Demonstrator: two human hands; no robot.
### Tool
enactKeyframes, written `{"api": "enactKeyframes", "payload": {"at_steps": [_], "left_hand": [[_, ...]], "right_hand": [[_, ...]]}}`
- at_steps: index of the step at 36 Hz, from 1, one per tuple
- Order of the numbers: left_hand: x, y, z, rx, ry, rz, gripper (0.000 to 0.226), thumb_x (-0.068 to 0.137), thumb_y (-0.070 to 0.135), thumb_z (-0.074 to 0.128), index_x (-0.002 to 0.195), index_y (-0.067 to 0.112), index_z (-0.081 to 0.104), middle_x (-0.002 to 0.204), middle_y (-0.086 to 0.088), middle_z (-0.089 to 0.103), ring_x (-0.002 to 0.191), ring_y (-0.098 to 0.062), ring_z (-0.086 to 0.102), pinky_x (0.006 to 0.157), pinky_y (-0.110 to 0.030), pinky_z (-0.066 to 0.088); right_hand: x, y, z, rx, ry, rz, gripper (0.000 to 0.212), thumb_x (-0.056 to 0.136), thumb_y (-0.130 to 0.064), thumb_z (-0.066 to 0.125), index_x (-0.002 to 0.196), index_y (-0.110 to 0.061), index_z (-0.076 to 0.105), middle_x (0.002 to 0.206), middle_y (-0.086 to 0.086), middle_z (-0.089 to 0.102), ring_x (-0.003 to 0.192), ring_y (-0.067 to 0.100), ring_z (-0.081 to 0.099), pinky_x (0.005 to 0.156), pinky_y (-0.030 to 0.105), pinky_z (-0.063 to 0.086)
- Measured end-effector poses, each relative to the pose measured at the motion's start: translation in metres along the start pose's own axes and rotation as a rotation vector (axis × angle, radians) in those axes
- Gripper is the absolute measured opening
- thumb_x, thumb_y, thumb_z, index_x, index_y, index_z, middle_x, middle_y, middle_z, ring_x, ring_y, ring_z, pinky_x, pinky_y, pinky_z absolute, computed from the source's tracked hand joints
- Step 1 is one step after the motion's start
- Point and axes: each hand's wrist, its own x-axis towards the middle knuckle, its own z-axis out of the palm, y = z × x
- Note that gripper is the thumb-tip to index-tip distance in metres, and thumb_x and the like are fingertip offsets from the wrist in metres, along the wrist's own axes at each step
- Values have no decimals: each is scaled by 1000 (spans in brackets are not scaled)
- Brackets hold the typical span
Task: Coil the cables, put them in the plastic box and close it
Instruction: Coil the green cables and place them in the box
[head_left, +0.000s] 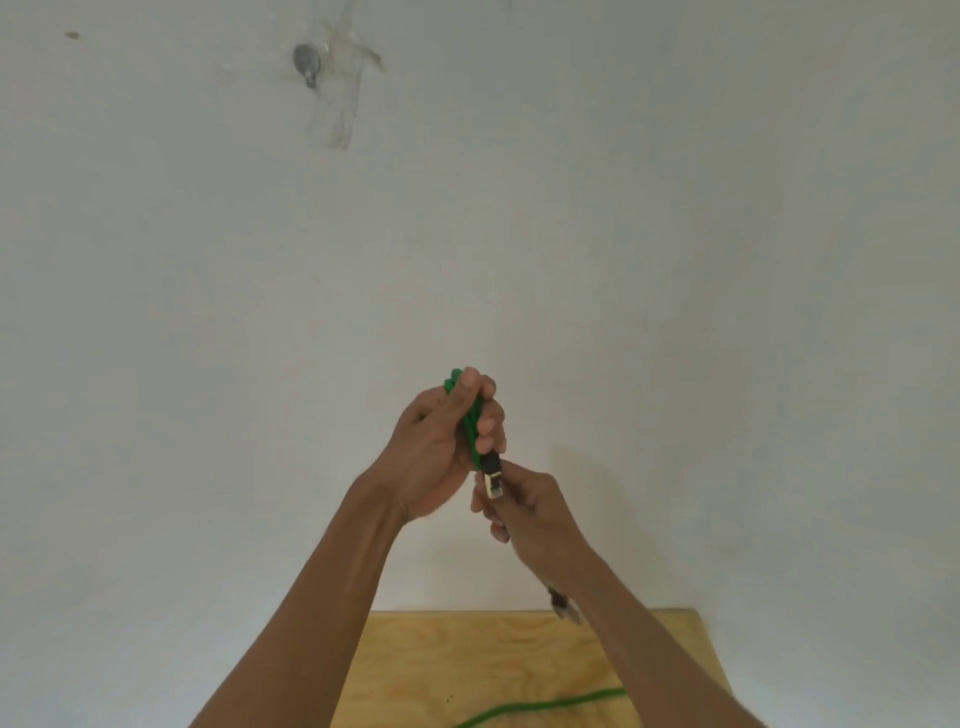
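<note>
My left hand (441, 441) is raised in front of the wall and closed around a folded bundle of green cable (471, 428). The bundle's loops stick out above my fingers. A metal plug (492, 477) at one cable end pokes out below that hand, and my right hand (530, 512) pinches it from beneath. A second dark plug (563, 605) hangs under my right forearm. More green cable (545, 705) lies on the wooden table at the bottom. The plastic box is out of view.
The light wooden table (415, 670) fills the bottom centre, its far edge against a white wall. A round metal fitting (306, 63) and some clear tape are stuck high on the wall.
</note>
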Motion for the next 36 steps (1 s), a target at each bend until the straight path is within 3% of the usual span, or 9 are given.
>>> {"api": "enactKeyframes", "payload": {"at_steps": [5, 10, 14, 19, 21, 24, 27, 32, 36], "left_hand": [[14, -5, -14, 261, 101, 50, 29, 96, 37, 51, 80, 13, 46, 62, 1, 44, 56, -16, 40, 68, -30, 45], [17, -8, -25, 411, 122, 69, 32, 100, 36, 49, 85, 8, 48, 64, 0, 44, 58, -17, 40, 69, -31, 46], [16, -9, -35, 464, 198, 93, 34, 97, 40, 52, 84, 9, 49, 64, -1, 46, 59, -18, 41, 69, -32, 48], [4, -16, -44, 787, 156, -5, 41, 103, 34, 49, 72, 8, 55, 66, -10, 52, 60, -21, 47, 62, -36, 42], [-3, -20, -43, 880, 89, -28, 47, 104, 33, 47, 65, 9, 54, 64, -9, 53, 55, -18, 46, 58, -32, 40], [-15, -23, -37, 882, 24, -131, 62, 99, 51, 38, 78, -4, 59, 69, -14, 62, 61, -20, 57, 61, -31, 45], [-26, -25, -28, 713, -55, -281, 76, 96, 66, 17, 87, 4, 61, 65, -12, 63, 58, -21, 56, 62, -30, 46], [-36, -21, -6, 314, -47, -301, 77, 92, 74, 14, 71, 10, 53, 46, -5, 34, 41, -17, 30, 50, -31, 32], [-38, -16, 1, 268, -18, -279, 78, 86, 79, 21, 64, 11, 51, 46, -4, 26, 41, -17, 23, 48, -30, 27]], "right_hand": [[-10, 2, 18, -167, 127, -69, 22, 100, -12, 56, 83, -15, 70, 59, -16, 63, 51, 5, 43, 52, 18, 37], [-17, -2, 25, -274, 317, -52, 7, 91, -21, 69, 92, -20, 77, 71, -7, 76, 66, 3, 69, 69, 20, 55], [-28, -12, 27, -464, 265, -39, 14, 91, -25, 69, 101, -18, 77, 75, -4, 74, 55, 7, 61, 60, 24, 55], [-25, -51, 15, -1138, 131, -221, 27, 98, -38, 50, 119, -32, 66, 107, -9, 73, 95, 18, 67, 83, 33, 51], [-19, -70, 2, -1277, 70, -335, 28, 99, -44, 47, 118, -33, 65, 110, -9, 72, 101, 18, 65, 86, 32, 43], [-1, -93, -17, -1368, -24, -495, 26, 94, -49, 56, 110, -33, 68, 103, -10, 73, 99, 17, 65, 88, 35, 34], [20, -101, -31, -1318, -93, -605, 22, 85, -49, 69, 96, -31, 73, 88, -13, 72, 81, 11, 62, 79, 31, 36], [34, -92, -34, -558, -249, -274, 12, 82, -28, 79, 87, -17, 75, 85, -1, 71, 81, 24, 67, 78, 48, 56], [22, -75, -26, -110, -301, -105, 17, 95, -23, 63, 89, -8, 67, 83, 10, 70, 71, 18, 69, 70, 38, 57]]}}
